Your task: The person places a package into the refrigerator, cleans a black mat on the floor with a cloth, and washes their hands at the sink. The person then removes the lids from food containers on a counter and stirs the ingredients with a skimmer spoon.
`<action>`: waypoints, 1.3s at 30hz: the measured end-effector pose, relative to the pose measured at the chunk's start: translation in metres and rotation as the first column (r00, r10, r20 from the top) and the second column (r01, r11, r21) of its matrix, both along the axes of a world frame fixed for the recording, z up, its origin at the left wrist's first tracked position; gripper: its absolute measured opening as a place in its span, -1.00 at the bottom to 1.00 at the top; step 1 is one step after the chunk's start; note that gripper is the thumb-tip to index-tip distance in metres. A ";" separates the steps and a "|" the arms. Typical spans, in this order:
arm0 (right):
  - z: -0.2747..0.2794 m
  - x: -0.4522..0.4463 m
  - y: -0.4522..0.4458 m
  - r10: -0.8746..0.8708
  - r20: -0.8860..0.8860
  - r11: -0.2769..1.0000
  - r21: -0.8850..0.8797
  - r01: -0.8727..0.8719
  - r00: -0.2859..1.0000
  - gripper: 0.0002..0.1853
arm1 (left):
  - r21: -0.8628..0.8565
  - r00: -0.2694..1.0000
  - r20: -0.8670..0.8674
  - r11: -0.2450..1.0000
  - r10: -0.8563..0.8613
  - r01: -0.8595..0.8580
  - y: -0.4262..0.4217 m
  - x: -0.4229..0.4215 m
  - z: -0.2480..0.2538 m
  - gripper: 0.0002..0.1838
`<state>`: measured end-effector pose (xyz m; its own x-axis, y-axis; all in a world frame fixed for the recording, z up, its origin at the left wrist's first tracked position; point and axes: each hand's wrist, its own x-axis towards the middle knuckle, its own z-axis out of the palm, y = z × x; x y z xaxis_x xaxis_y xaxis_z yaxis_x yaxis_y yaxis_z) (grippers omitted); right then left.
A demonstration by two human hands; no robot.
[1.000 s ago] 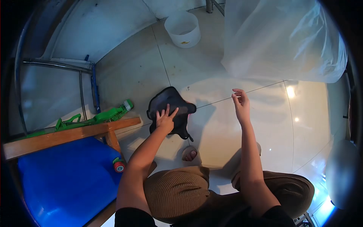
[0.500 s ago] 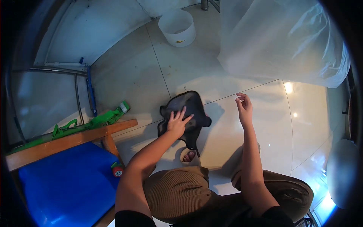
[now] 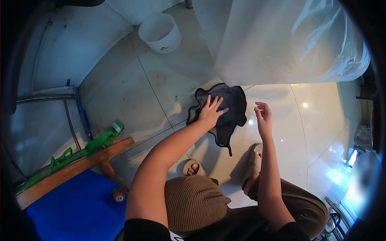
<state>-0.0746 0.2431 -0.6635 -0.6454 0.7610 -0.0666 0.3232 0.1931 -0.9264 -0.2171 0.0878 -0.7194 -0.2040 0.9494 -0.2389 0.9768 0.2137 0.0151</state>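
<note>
A limp piece of dark, thin cloth or mesh (image 3: 235,105) with a black wavy edge is spread out in the middle of the view, over the tiled floor. My left hand (image 3: 211,112) lies on its left part with the fingers spread. A narrow tail of the cloth hangs toward my feet. Just right of the cloth is my right hand (image 3: 263,118), apart from it, with thumb and fingertips close together. Whether anything small sits between those fingertips cannot be made out.
A translucent white tub (image 3: 161,38) stands by the wall. A large clear plastic bag (image 3: 281,44) fills the upper right. At left are a green toy-like object (image 3: 86,150), a wooden-framed blue seat (image 3: 76,205) and a small red roll (image 3: 119,197).
My left hand and the dark cloth have moved right, closer to my right hand, and the cloth's outline has changed. The view has shifted, with the tub now further left.
</note>
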 end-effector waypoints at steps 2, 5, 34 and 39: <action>-0.005 0.002 0.002 -0.019 -0.005 1.000 -0.006 0.019 1.000 -0.83 | -0.008 0.999 0.009 0.999 -0.032 0.032 0.009 0.004 -0.001 -0.43; -0.006 0.002 0.008 -0.002 -0.023 1.000 -0.028 0.001 1.000 -0.83 | -0.092 0.975 0.017 0.971 -0.221 0.222 0.015 0.023 0.003 -0.43; 0.019 -0.081 -0.021 0.221 -0.177 0.957 -0.152 -0.248 0.959 -0.82 | -0.276 0.817 -0.070 0.776 0.573 -0.568 -0.182 0.030 0.030 -0.29; 0.018 -0.077 -0.017 0.201 -0.163 0.960 -0.165 -0.228 0.966 -0.82 | -0.315 0.791 -0.077 0.738 0.606 -0.596 -0.184 0.029 0.033 -0.29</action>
